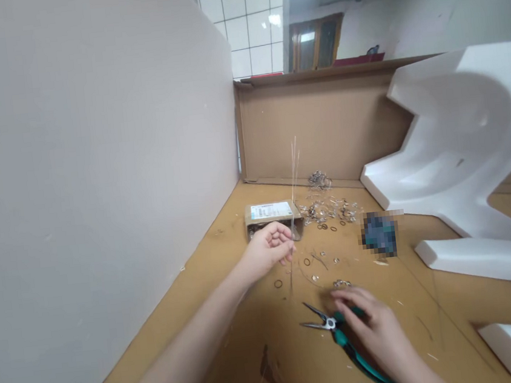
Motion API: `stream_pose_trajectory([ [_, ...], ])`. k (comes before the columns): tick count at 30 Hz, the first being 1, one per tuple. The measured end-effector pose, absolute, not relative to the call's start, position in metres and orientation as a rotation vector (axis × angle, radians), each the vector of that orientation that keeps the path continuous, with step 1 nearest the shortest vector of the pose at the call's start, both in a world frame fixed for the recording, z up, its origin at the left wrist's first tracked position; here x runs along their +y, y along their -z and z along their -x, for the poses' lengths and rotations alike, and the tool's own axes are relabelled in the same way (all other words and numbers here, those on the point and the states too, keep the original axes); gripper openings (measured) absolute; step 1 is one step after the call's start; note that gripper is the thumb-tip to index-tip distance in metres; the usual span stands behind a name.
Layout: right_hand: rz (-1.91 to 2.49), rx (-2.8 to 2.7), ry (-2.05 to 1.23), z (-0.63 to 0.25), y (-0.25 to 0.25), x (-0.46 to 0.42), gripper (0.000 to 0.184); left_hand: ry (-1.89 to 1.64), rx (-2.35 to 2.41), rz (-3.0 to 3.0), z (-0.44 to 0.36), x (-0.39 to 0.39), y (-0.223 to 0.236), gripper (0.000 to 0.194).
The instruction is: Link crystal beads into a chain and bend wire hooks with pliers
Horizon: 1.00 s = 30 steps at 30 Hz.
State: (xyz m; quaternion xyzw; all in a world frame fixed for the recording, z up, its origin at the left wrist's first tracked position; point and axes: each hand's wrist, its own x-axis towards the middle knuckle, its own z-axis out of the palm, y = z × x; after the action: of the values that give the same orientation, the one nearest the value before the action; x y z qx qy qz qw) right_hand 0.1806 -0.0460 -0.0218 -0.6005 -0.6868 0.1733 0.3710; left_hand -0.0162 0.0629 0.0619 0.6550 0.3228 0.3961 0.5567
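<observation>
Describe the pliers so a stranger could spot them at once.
On the brown tabletop, look at the near part, where the right hand is. Just by its fingers lie the pliers, their long thin jaws spread and pointing left. Their green-and-black handles set them apart from the small dark rings scattered farther back.

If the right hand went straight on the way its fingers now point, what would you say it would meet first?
The right hand would probably first meet the small silver piece on the tabletop; the hand's height is unclear, so it might pass over that toward the left hand.
</observation>
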Motion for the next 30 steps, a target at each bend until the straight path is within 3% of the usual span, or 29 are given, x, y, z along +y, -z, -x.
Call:
stream_pose_trajectory([
  [5,1.395,-1.621,-0.827,-0.164,-0.019,-0.027,0.027,-0.97,0.639,-1.477,0.006,0.044,-0.065,0.019],
  [13,1.308,-1.955,-0.458,-0.149,-0.021,-0.001,0.021,-0.941,0.813,-1.825,0.01,0.033,-0.05,0.009],
  [20,1.362,-2.018,-0.455,-0.151,0.015,-0.001,0.023,-0.825,0.89,-2.005,0.016,0.036,0.003,0.013],
  [27,1.398,-1.937,-0.485,-0.153,0.022,0.003,0.024,-0.841,0.942,-2.002,0.0,0.04,0.001,0.01],
  [30,1.405,-1.868,-0.536,-0.157,0.024,0.002,0.024,-0.735,0.953,-2.012,0.002,0.044,-0.005,0.018],
])
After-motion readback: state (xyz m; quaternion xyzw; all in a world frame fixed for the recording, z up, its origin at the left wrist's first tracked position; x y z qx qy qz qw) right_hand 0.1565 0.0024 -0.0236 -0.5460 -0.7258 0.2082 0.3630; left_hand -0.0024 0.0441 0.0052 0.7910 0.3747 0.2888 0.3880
